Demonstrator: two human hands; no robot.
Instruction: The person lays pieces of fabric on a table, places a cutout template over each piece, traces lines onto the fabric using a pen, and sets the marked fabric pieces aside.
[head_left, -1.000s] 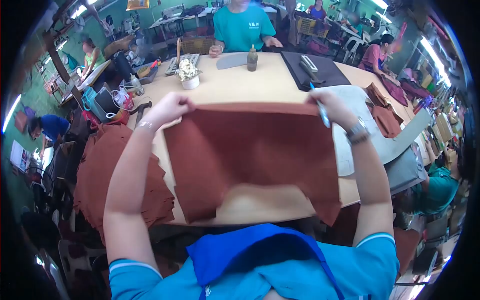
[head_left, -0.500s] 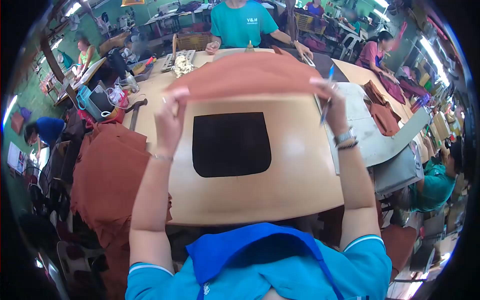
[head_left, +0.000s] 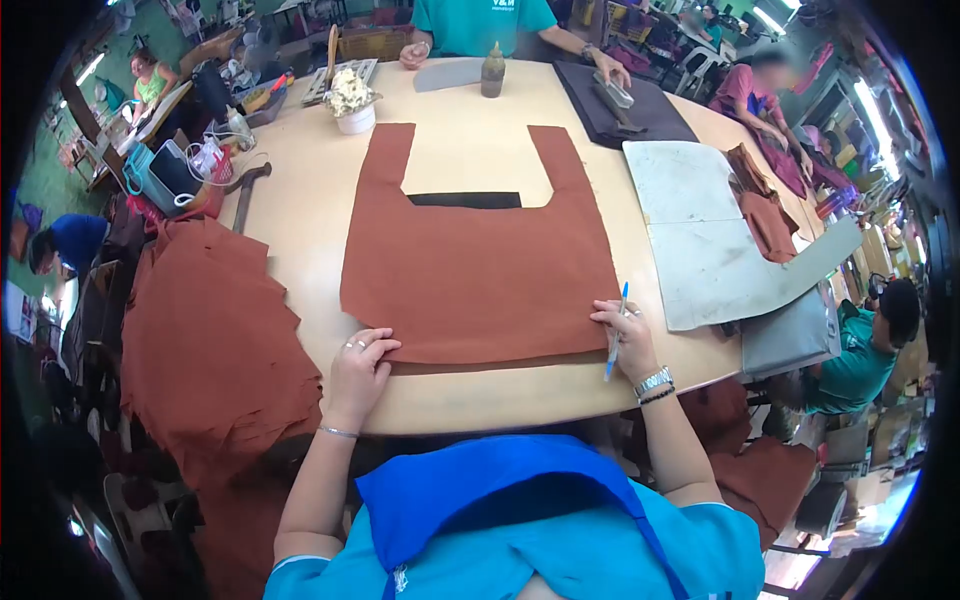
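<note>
A rust-brown fabric panel [head_left: 480,275] with two strap-like arms at its far side lies spread on the table [head_left: 480,395]. My left hand [head_left: 362,372] has its fingers closed at the panel's near left corner. At the near right corner, my right hand [head_left: 628,340] pinches the edge and also has a blue-and-white pen [head_left: 611,362] between its fingers. Of a black piece [head_left: 468,200] under the panel, only a strip shows in the gap between the arms; the rest is covered.
A stack of rust-brown fabric [head_left: 215,340] hangs over the left edge, near a hammer [head_left: 246,195]. To the right lies a grey-white pattern sheet [head_left: 690,250]. A flower pot [head_left: 356,120] and a bottle [head_left: 492,75] stand farther back. Across the table, a person's hand rests on a tool [head_left: 613,95].
Both hands have come down and toward me with the brown panel, which was raised in the air and now lies flat over most of the black piece.
</note>
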